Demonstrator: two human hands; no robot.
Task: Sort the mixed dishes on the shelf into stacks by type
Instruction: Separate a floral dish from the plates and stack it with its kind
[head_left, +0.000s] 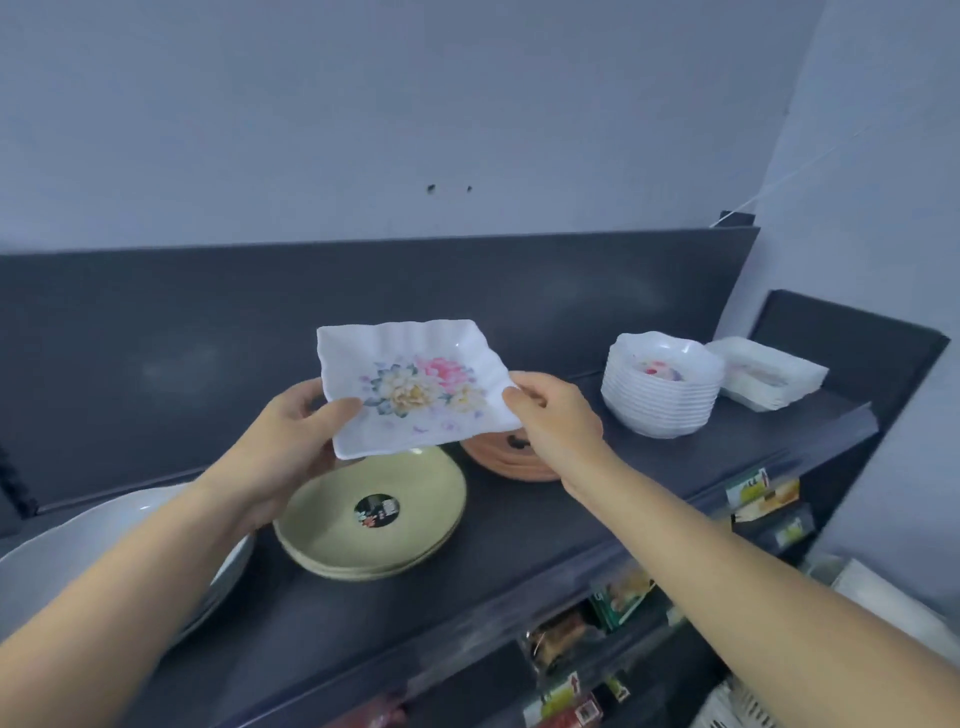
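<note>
On the dark shelf (519, 525), most dishes already seem sorted: white platters (78, 551), green plates (332, 540), orange plates (498, 462), bowls (660, 400) and trays (774, 374). One square floral dish (415, 384), white and scallop-rimmed, still needs placing. It is held above the green plates, with the left hand (291, 441) and right hand (556, 415) pinching opposite edges.

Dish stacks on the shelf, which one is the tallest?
The stack of white bowls, right of the orange plates; it rises well above the flat green plates and the white trays.
</note>
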